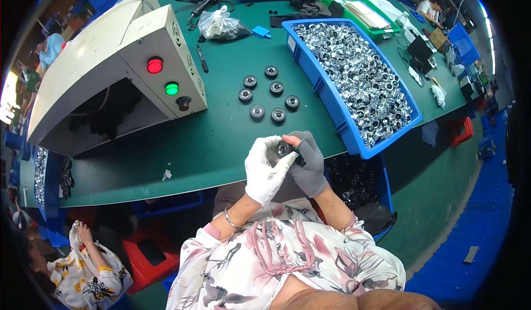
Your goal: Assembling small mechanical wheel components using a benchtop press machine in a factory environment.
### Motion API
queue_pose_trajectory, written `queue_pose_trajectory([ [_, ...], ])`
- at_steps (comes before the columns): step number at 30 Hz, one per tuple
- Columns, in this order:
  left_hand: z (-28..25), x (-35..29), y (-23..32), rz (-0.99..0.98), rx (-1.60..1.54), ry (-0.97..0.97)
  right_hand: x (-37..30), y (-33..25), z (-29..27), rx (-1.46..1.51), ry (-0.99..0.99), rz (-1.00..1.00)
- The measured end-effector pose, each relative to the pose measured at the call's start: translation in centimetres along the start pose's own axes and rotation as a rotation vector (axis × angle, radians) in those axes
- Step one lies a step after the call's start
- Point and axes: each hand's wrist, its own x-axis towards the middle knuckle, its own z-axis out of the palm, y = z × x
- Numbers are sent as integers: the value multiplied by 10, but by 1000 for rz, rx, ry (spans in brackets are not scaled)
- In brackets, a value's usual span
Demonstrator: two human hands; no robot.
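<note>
My left hand (264, 169), in a white glove, is closed on a small black wheel (283, 149) with a lighter hub. From the other side my right hand (308, 166), in a grey glove with bare fingertips showing, grips the same wheel. Both hands are just past the table's near edge, in front of my body. Beyond them on the green table (221, 138) lies a loose group of several similar black wheels (277, 115). To the right, a long blue tray (336, 108) is heaped with shiny metal rings (359, 77).
A beige machine (130, 61) with red and green buttons stands at left. Behind the wheels are a marker pen (203, 59), a plastic bag (221, 25) and a green bin (381, 32). Below the table at right is a bin of black parts (354, 182). A co-worker (86, 265) sits lower left.
</note>
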Motion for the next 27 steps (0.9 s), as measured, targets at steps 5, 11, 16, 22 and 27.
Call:
queue_pose_trajectory([
  [5, 5, -1, 6, 5, 54, 50, 2, -2, -2, 29, -35, 45],
  [11, 8, -6, 27, -233, -474, 17, -6, -3, -5, 536, 8, 397],
  [16, -9, 3, 11, -313, -498, -36, -6, 0, -9, 786, -54, 608],
  [22, -16, 3, 13, -447, -611, -36, 4, -11, -10, 637, -164, 549],
  [27, -43, 1, 28, -326, -457, -235, 14, -22, -20, 469, -111, 532],
])
